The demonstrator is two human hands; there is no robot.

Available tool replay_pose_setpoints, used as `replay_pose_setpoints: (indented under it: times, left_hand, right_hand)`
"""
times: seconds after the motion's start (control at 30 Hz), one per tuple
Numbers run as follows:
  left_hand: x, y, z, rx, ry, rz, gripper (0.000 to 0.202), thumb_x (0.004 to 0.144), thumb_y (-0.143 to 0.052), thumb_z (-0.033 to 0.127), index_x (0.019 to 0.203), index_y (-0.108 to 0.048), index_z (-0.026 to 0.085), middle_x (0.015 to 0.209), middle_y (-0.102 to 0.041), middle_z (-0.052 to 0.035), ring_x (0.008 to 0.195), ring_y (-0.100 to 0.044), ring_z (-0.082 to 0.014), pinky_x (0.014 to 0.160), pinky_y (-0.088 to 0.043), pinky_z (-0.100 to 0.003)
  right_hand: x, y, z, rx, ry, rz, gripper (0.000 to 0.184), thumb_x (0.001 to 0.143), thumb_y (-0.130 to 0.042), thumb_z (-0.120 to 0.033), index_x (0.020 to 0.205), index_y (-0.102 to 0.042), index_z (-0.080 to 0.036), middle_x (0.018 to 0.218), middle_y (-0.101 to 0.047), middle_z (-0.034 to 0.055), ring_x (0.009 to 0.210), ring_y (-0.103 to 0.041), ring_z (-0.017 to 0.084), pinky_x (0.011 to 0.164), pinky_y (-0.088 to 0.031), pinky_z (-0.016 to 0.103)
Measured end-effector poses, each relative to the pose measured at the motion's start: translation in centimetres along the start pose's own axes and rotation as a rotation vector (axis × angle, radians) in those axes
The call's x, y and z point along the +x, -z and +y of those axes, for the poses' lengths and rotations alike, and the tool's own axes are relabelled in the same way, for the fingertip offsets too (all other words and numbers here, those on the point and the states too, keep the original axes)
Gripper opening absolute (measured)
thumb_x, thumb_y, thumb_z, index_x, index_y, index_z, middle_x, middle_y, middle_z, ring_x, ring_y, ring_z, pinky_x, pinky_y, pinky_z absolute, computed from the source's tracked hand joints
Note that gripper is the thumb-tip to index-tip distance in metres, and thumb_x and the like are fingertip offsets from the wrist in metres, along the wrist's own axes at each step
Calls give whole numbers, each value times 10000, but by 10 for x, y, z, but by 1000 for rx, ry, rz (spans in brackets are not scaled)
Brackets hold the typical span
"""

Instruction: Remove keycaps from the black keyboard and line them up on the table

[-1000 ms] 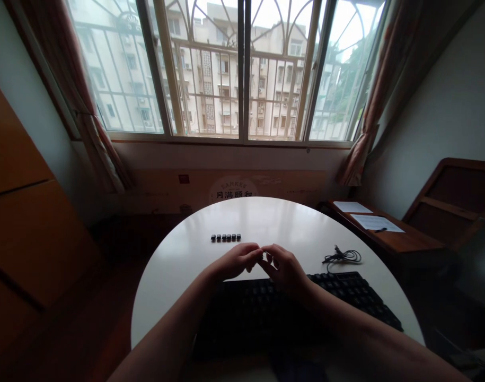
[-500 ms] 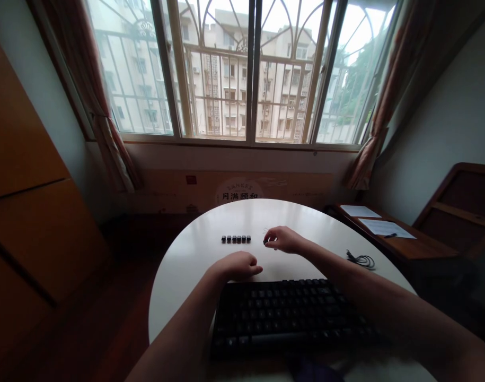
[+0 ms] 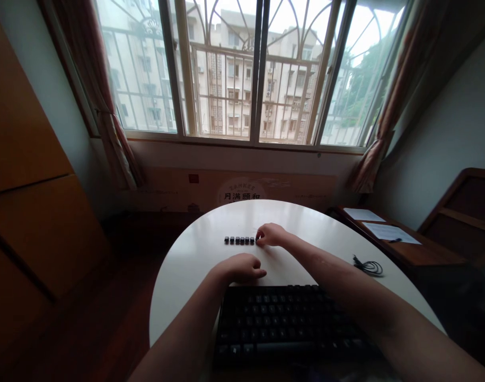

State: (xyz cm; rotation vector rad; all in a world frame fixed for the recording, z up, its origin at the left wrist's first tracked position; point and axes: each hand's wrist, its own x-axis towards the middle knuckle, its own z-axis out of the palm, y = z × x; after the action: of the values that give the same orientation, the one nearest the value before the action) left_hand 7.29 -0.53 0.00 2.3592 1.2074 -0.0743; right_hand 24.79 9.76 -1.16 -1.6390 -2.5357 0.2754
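A black keyboard (image 3: 285,321) lies on the round white table (image 3: 186,265) in front of me. Beyond it, several small black keycaps (image 3: 239,240) stand in a short row. My right hand (image 3: 271,235) reaches out to the right end of that row, fingers curled down and pinched on something small, probably another keycap, which the fingers hide. My left hand (image 3: 240,268) rests on the table just past the keyboard's far left edge, fingers loosely curled, nothing seen in it.
A coiled black cable (image 3: 368,265) lies on the table at the right. A low wooden side table (image 3: 409,249) with papers (image 3: 389,232) stands further right. A window with bars and curtains faces me; a wooden cabinet (image 3: 27,212) is at the left.
My hands were together above the keyboard. The right hand has since gone forward and then left to the end of the keycap row; the left hand has settled on the table.
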Motion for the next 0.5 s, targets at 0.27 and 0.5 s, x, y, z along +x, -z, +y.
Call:
replay_pose_setpoints:
  times: [0.27,0.5]
  left_hand:
    - [-5,2,2,-33,17,-16,390,855,-521,532,662,-573,197,692,-626,-26,618,-539,-194,608,-393,-327]
    - [-3,0,0,-50,2,5,395,840,-541,542,654,-585,196,677,-621,-24,607,-532,-189,610,-394,-325]
  right_hand:
    - [3,2,-6,-61,-12,-36,312,735,-699,-372,1012,-785,-256,974,-755,31,854,-671,201,646,-438,237]
    - [1,2,-8,-66,-35,-29,317,730,-708,-348,1026,-787,-267,982,-753,36,876,-673,209,680,-464,242]
